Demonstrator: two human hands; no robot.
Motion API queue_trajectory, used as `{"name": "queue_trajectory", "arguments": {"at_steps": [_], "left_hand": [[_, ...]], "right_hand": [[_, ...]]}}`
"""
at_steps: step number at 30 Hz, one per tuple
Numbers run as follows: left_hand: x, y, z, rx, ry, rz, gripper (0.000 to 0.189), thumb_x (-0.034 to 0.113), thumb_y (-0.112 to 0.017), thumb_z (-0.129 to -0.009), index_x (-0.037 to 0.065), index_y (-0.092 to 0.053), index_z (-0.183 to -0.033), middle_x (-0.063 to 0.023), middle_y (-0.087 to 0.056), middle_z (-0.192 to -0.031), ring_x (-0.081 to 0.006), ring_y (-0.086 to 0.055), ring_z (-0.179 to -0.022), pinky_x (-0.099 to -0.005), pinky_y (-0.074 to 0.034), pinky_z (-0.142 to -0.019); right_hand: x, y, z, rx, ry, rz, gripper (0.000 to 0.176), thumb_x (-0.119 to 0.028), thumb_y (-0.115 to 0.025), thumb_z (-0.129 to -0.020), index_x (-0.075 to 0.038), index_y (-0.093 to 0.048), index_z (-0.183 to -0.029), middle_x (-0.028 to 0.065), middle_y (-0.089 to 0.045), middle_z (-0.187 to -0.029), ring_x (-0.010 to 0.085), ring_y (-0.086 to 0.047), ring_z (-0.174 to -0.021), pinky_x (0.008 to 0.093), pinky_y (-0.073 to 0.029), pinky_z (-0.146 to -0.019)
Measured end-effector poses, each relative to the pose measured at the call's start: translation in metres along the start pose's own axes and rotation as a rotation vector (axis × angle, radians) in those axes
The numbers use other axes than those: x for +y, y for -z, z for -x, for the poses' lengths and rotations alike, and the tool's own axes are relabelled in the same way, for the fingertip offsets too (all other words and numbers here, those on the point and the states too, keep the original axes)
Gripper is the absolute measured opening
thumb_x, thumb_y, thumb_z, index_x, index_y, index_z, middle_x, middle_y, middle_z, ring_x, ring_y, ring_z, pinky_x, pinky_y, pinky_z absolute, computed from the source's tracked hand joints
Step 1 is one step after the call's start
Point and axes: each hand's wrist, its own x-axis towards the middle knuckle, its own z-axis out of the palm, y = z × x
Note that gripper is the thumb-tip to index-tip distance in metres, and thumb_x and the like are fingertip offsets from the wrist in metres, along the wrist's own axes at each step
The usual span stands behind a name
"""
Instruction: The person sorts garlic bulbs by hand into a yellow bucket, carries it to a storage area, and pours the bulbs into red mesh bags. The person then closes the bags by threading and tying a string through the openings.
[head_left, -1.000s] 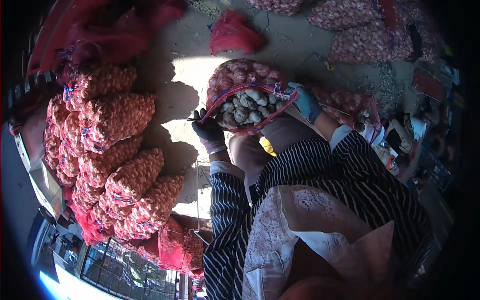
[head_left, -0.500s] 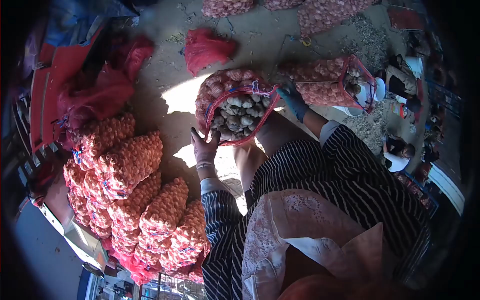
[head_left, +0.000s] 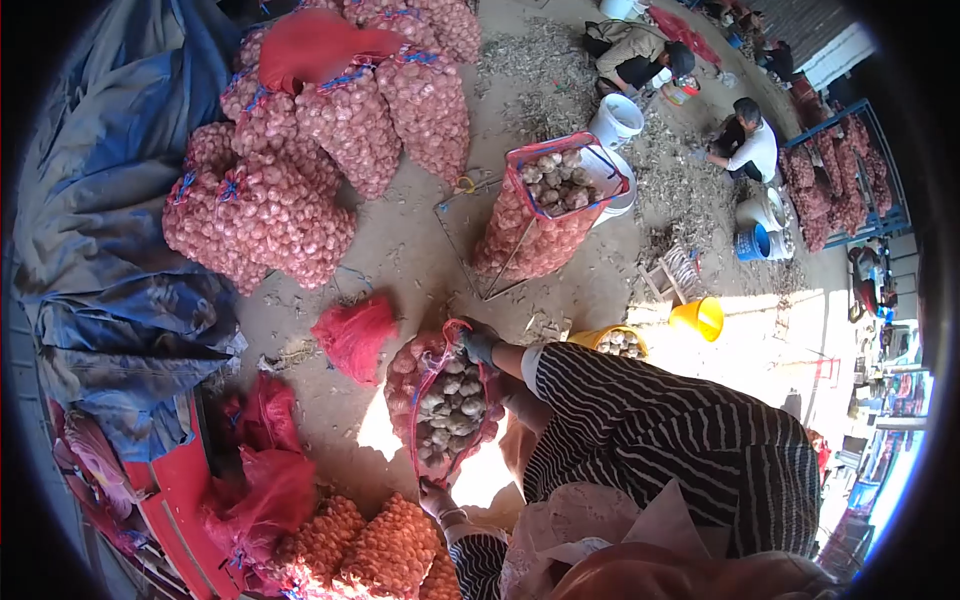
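Observation:
A red mesh sack [head_left: 403,392] of garlic stands upright in front of me, its mouth spread wide. Pale, greyish garlic bulbs [head_left: 450,412] show inside. My right hand [head_left: 478,343], in a dark bluish-grey glove, is closed around the far rim of the sack. At the near rim, my left hand [head_left: 437,498] wears a light glove and has its fingers closed on the mesh edge. Part of the left hand's fingers is in shadow. Beside the sack lies a crumpled red mesh bag [head_left: 355,338].
Filled garlic sacks [head_left: 270,220] are piled at upper left, more [head_left: 390,550] at the bottom. An open sack [head_left: 535,235] stands in a wire frame. A yellow bucket [head_left: 697,318] and white bucket [head_left: 616,120] are to the right. Two people [head_left: 640,55] crouch at upper right.
My view has swung to the right, so the sack appears lower. Both hands keep hold of its rim, and the mouth now runs more lengthwise between them.

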Motion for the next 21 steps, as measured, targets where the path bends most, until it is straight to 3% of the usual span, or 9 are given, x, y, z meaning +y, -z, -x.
{"name": "queue_trajectory", "arguments": {"at_steps": [4,6,8,10,14,16,17,19,21], "left_hand": [[0.012,-0.002,0.003,0.067,-0.125,-0.009,0.038,0.027,-0.047,-0.097,-0.004,-0.062,-0.114,-0.0157,-0.065,-0.11,-0.0266,-0.061,-0.105,-0.0366,-0.049,-0.089],[0.014,-0.008,0.001,-0.052,-0.091,0.438,0.044,0.027,-0.049,-0.095,0.003,-0.048,-0.132,-0.0133,-0.053,-0.128,-0.0258,-0.057,-0.11,-0.0396,-0.049,-0.089],[-0.003,-0.003,-0.018,-0.119,-0.255,0.173,0.045,0.02,-0.05,-0.093,0.003,-0.043,-0.135,-0.0133,-0.047,-0.137,-0.0255,-0.051,-0.119,-0.0402,-0.046,-0.097],[-0.012,-0.003,-0.035,0.04,-0.65,-0.343,0.047,0.017,-0.053,-0.09,0.001,-0.042,-0.134,-0.0136,-0.048,-0.136,-0.0267,-0.05,-0.121,-0.0408,-0.044,-0.1],[0.025,-0.015,-0.021,0.251,-0.798,-0.904,0.051,0.013,-0.057,-0.087,-0.001,-0.042,-0.134,-0.0141,-0.049,-0.135,-0.0245,-0.05,-0.123,-0.0365,-0.043,-0.102],[0.028,-0.018,-0.02,0.274,-0.852,-0.497,0.052,0.012,-0.061,-0.085,-0.004,-0.044,-0.131,-0.0148,-0.053,-0.131,-0.0208,-0.053,-0.12,-0.0308,-0.044,-0.1],[0.039,-0.021,-0.01,0.519,-1.019,-0.812,0.043,0.017,-0.063,-0.085,0.0,-0.054,-0.124,-0.013,-0.06,-0.12,-0.0192,-0.061,-0.106,-0.0275,-0.051,-0.089],[0.046,-0.019,-0.002,0.513,-0.943,-0.923,0.038,0.022,-0.063,-0.086,0.003,-0.058,-0.119,-0.0103,-0.062,-0.111,-0.0197,-0.063,-0.096,-0.0277,-0.053,-0.08],[0.069,-0.032,0.018,0.563,-0.918,-0.925,0.026,0.029,-0.059,-0.089,0.01,-0.067,-0.105,-0.0044,-0.064,-0.088,-0.0204,-0.065,-0.07,-0.0282,-0.053,-0.058]], "right_hand": [[0.024,-0.003,-0.003,-0.095,-0.231,-0.649,0.033,-0.018,-0.043,-0.095,-0.015,-0.056,-0.125,0.0043,-0.056,-0.063,0.0151,-0.044,-0.042,0.0335,-0.034,-0.038],[0.031,-0.006,-0.005,-0.08,-0.236,-0.619,0.034,-0.017,-0.044,-0.095,-0.015,-0.056,-0.126,0.0039,-0.056,-0.064,0.014,-0.044,-0.043,0.0328,-0.033,-0.039],[0.017,-0.003,0.004,-0.081,-0.247,-0.578,0.034,-0.017,-0.045,-0.094,-0.015,-0.056,-0.127,0.0034,-0.057,-0.066,0.0129,-0.044,-0.044,0.0322,-0.033,-0.039],[-0.015,0.01,0.017,-0.175,-0.058,-0.367,0.036,-0.016,-0.047,-0.093,-0.014,-0.056,-0.128,0.0035,-0.058,-0.069,0.0101,-0.049,-0.051,0.0298,-0.037,-0.043],[-0.001,-0.007,0.002,-0.163,0.283,-0.199,0.038,-0.014,-0.049,-0.092,-0.014,-0.056,-0.129,0.0026,-0.061,-0.076,0.0088,-0.053,-0.063,0.0283,-0.043,-0.053],[0.002,-0.012,-0.002,-0.223,0.483,-0.147,0.036,-0.015,-0.05,-0.091,-0.012,-0.058,-0.126,0.0035,-0.066,-0.086,0.0113,-0.059,-0.077,0.0293,-0.049,-0.068],[0.001,-0.014,-0.007,-0.23,0.468,-0.143,0.036,-0.015,-0.05,-0.091,-0.012,-0.058,-0.126,0.0035,-0.066,-0.086,0.0113,-0.059,-0.077,0.0293,-0.049,-0.068],[-0.018,-0.011,-0.014,-0.502,-0.104,-0.112,0.031,-0.012,-0.053,-0.089,-0.008,-0.062,-0.119,0.0062,-0.069,-0.096,0.0143,-0.062,-0.087,0.03,-0.049,-0.078],[0.014,-0.033,-0.036,-0.523,-0.089,-0.296,0.03,-0.01,-0.054,-0.088,-0.006,-0.064,-0.115,0.0071,-0.069,-0.097,0.0148,-0.063,-0.089,0.0299,-0.05,-0.078]]}}
